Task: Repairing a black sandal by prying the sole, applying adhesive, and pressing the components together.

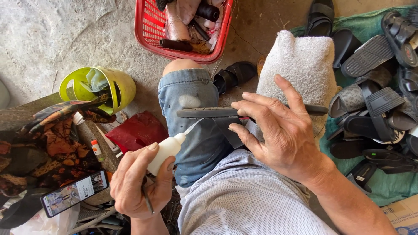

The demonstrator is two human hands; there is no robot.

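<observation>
My left hand (139,178) grips a small white glue bottle (165,150), its nozzle pointing up and right, with a thin dark tool tucked between the fingers. A thread of glue runs from the nozzle toward a dark flat sandal sole (209,112). My right hand (278,130) holds that sole edge-on above my lap, fingers spread over its strap. Below it are my knee in blue denim shorts (191,100) and a white towel (300,61) laid over the other knee.
A red basket (148,30) with rolls and tools stands ahead. A yellow-green bucket (117,87), a red pouch (137,130), patterned cloth and a phone (74,193) lie left. Several dark sandals (374,104) are piled on green cloth at right. A cardboard box corner (405,215) sits lower right.
</observation>
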